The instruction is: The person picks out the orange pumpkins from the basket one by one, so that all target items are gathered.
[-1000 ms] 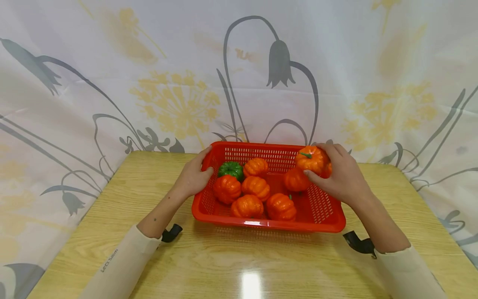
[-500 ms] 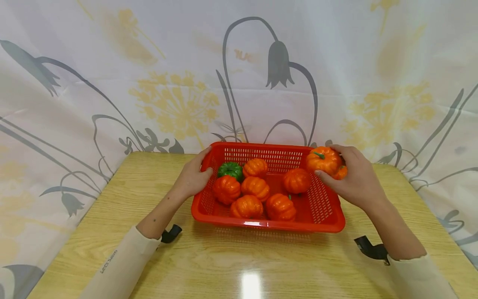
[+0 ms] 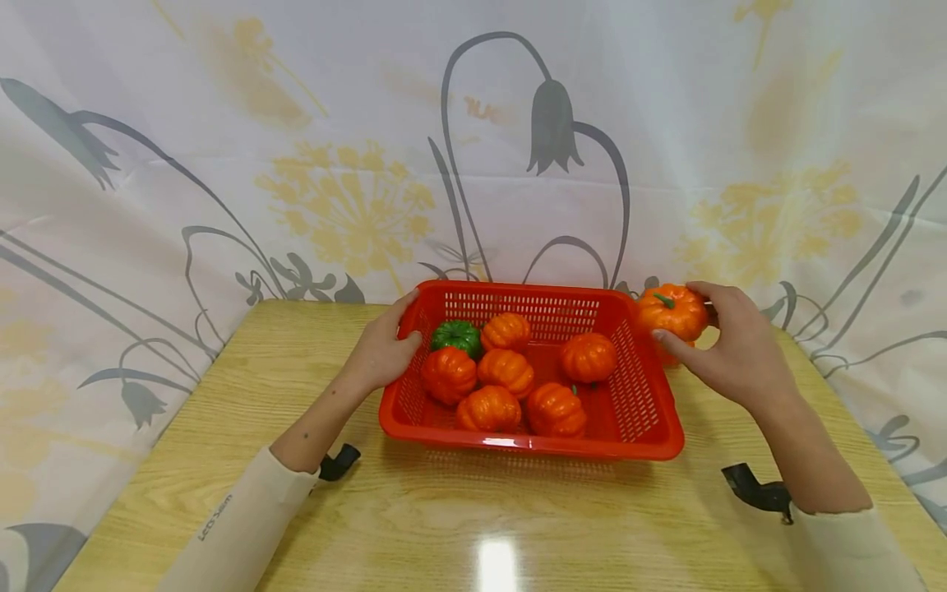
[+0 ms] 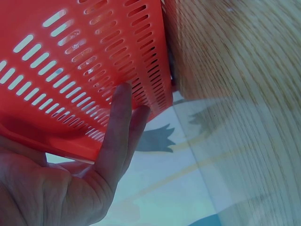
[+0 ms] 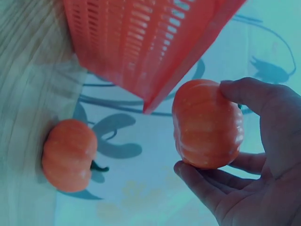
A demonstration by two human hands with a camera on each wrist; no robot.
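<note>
Just outside the right-hand end of the red basket [image 3: 636, 450], an orange pumpkin [image 3: 673, 311] is held in the air, pinched between the thumb and fingertips of the right hand [image 3: 740, 352]. Beneath it, another pumpkin [image 5: 70, 155] is supported by the desk [image 3: 422, 526], stem up; a gap between the two is shown in the right wrist view. The basket's opposite end is gripped by the left hand [image 3: 385, 349], with the thumb hooked over the rim and the fingers laid along the outer wall. Inside, one green pumpkin [image 3: 456, 337] and six orange ones [image 3: 506, 372] are contained.

For this step, judged to be the handling of a single pumpkin beside the basket, both the rim and the lower pumpkin should be cleared. Since the skin looks glossy and may be slippery, the sides are best pinched evenly, around the middle, without squeezing. If set on the desk, the pumpkin should be lowered base first onto bare wood and released only once steady. The basket is best braced lightly, so that no tilt is caused.
</note>
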